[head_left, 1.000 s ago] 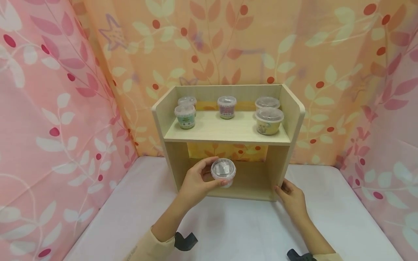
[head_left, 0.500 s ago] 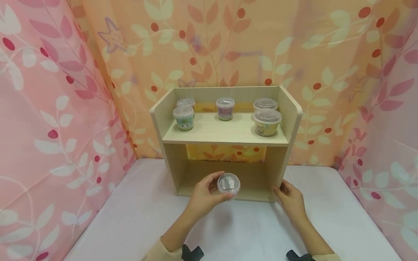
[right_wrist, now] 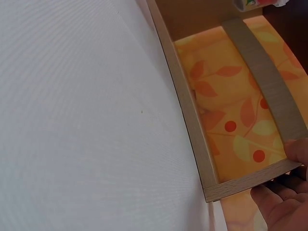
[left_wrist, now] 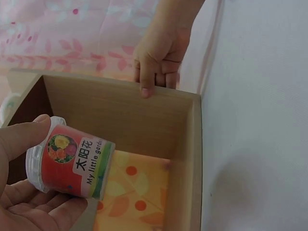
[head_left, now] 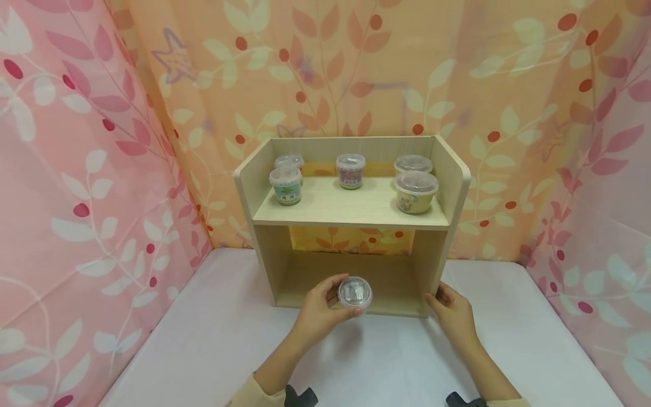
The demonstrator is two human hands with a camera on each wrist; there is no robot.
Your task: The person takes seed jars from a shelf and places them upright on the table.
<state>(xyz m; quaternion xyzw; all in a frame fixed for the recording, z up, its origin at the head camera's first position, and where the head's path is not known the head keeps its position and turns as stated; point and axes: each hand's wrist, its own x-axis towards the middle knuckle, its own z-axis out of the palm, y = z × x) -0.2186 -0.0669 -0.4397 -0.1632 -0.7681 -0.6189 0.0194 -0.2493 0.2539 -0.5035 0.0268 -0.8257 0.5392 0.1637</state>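
Note:
My left hand holds a small lidded plastic tub between thumb and fingers, in front of the lower opening of a two-tier wooden shelf. In the left wrist view the tub lies sideways, with a clear lid and a red label bearing a flower picture and "My little garden". My right hand grips the low front edge of the shelf's right side panel. Its thumb lies on the inner face and its fingers outside, as the right wrist view shows of this hand.
On the upper board stand two small tubs at the left, the front one a green-labelled tub, a purple-labelled tub in the middle, and two wider tubs at the right, the front one a yellow tub. A white cloth covers the table; patterned curtains surround it.
My left hand has drawn the tub down and slightly right, out toward the front of the shelf, slowing in the last half second. My right hand keeps its grip on the side panel.

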